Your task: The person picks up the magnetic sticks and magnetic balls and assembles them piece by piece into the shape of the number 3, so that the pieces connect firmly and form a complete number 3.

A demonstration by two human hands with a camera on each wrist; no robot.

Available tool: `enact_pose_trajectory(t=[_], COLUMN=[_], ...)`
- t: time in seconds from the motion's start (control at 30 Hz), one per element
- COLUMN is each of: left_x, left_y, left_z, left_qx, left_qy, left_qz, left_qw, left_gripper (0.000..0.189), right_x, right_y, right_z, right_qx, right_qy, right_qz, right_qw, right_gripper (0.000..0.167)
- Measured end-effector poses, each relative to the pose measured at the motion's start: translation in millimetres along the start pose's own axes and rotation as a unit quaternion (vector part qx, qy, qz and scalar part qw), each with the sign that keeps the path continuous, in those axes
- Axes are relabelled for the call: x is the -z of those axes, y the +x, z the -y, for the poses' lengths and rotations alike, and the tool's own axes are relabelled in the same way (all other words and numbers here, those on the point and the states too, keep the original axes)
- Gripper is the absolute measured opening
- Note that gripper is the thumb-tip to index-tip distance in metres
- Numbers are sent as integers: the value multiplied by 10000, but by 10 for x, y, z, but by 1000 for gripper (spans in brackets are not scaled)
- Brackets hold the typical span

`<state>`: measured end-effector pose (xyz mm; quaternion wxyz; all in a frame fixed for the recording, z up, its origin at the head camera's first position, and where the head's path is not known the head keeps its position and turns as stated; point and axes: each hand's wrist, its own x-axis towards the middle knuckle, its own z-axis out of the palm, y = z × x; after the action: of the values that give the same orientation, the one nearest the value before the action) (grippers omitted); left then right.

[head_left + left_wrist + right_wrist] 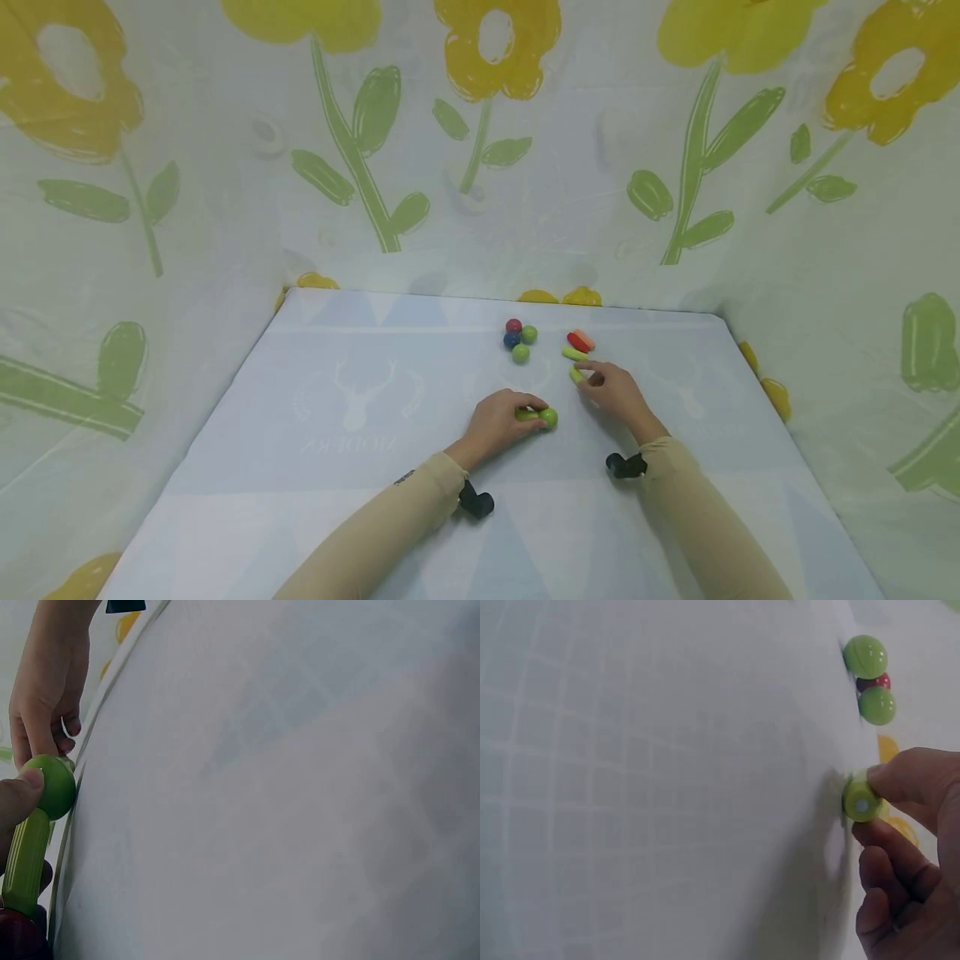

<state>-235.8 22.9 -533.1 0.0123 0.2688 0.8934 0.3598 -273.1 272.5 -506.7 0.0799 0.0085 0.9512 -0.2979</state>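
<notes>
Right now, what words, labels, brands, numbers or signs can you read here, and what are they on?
"MODERN", apparently: faint lettering under the left deer-head print on the table cover.
Right deer-head print: anything below is too faint to read.
Dark mark by the left sleeve: too small to read.

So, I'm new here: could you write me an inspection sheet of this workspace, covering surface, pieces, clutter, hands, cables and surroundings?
Surface: table with a pale printed cover.
Job's things: green rod end to end with a green ball, a dark red piece at its other end; a yellow-green rod; farther off, a red ball, blue ball, two loose green balls and three loose rods.
Clutter: nothing seen beyond those pieces.
Grippers: bare hands; left hand holds the green rod, right hand pinches the yellow-green one; dark devices at both wrists.
Cables: nothing seen.
Surroundings: pale hangings with printed flowers.
</notes>
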Motion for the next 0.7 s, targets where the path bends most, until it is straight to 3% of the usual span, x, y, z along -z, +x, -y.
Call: enact_pose_trajectory(t=[0.27,0.7], left_x=[5,-14], left_y=[1,6], left_z=[-5,14], left_qx=[-12,-30], left_qy=[70,57], left_qz=[-8,18], left_qw=[10000,10000], left_gripper=[29,30], right_x=[4,-11], right_y=[-11,-76], right_z=[36,139], right_qx=[-84,113], right_qy=[69,-9], right_qz=[561,777], right_qw=[9984,9969], right_gripper=[47,42])
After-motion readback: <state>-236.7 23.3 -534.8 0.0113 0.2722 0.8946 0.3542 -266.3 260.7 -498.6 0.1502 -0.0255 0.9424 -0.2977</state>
